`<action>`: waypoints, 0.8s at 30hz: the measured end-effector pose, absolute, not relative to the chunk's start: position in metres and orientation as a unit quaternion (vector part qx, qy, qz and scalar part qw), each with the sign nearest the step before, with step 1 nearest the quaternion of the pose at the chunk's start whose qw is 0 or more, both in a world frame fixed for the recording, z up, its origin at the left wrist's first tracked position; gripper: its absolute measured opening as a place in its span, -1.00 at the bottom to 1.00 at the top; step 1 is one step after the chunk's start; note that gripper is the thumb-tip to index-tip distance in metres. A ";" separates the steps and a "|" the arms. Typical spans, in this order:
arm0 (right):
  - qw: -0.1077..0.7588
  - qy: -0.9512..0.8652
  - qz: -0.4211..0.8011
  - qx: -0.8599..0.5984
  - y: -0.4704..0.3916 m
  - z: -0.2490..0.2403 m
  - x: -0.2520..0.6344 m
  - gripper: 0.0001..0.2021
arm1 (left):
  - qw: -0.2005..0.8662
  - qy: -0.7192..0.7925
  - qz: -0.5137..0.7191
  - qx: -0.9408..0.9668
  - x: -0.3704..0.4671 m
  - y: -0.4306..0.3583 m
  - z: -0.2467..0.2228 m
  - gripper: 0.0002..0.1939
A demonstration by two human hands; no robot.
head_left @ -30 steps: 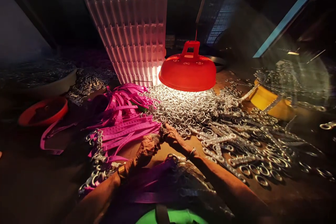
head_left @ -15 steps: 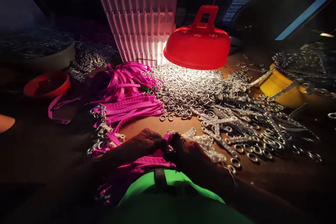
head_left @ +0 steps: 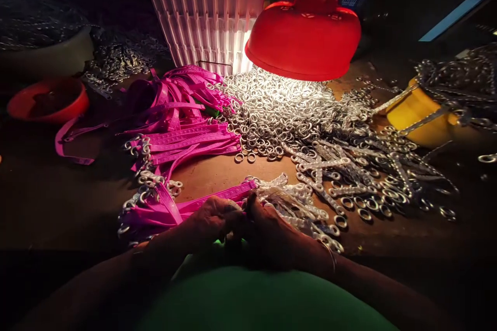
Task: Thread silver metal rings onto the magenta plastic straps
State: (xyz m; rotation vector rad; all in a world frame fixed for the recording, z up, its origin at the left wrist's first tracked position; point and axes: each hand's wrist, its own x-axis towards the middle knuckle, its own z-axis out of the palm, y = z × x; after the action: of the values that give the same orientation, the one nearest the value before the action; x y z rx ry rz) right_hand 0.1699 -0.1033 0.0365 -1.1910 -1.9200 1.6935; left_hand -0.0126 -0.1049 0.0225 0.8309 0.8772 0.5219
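My left hand [head_left: 217,215] and my right hand [head_left: 272,230] meet close to my body at the table's front edge. Both have their fingers closed and pressed together, the tips almost touching. Deep shadow hides what is pinched between them. Just beyond my fingers lies a pink strap [head_left: 217,195], its far end by the white braided loops [head_left: 306,206] on the right. Pink straps [head_left: 182,147] with metal rings [head_left: 144,147] at their left ends are stacked farther back. A large heap of silvery rings [head_left: 287,114] spreads under the lamp.
A red lamp [head_left: 305,41] hangs low over the rings, before a ribbed pale panel [head_left: 209,15]. At left stand a red bowl [head_left: 73,106] and a pale basin [head_left: 58,59]. A yellow container [head_left: 411,116] with braided pieces sits at right. Green cloth [head_left: 248,289] covers my lap.
My view has shifted, so the table sits higher in the picture. The pink straps below my hands are no longer visible there; a strap now lies beyond my fingers. Both hands remain together.
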 end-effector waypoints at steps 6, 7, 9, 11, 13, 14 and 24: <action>0.057 -0.776 0.488 -0.396 -0.087 0.037 0.166 -0.87 | 0.826 0.437 0.232 0.269 -0.009 -0.097 0.013 -0.58; 0.056 -0.781 0.479 -0.398 -0.085 0.035 0.165 -0.88 | 0.828 0.436 0.234 0.264 -0.009 -0.096 0.015 -0.60; 0.072 -0.780 0.474 -0.402 -0.082 0.031 0.165 -0.91 | 0.824 0.441 0.240 0.264 -0.008 -0.096 0.019 -0.63; 0.101 -0.770 0.479 -0.408 -0.081 0.026 0.165 -0.90 | 0.813 0.454 0.252 0.265 -0.008 -0.096 0.023 -0.64; 0.135 -0.765 0.473 -0.416 -0.082 0.021 0.166 -0.85 | 0.800 0.460 0.266 0.278 -0.006 -0.096 0.028 -0.63; 0.150 -0.765 0.461 -0.424 -0.084 0.019 0.167 -0.79 | 0.792 0.458 0.280 0.291 -0.005 -0.096 0.029 -0.62; 0.183 -0.736 0.506 -0.411 -0.102 0.007 0.167 -0.93 | 0.785 0.422 0.321 0.319 -0.001 -0.101 0.016 -0.63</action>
State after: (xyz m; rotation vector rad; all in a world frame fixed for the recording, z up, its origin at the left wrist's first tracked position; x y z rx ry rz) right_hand 0.1674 -0.1015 0.0067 -1.1591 -2.0769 1.4265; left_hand -0.0013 -0.1010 0.0159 0.6880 0.9112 0.6928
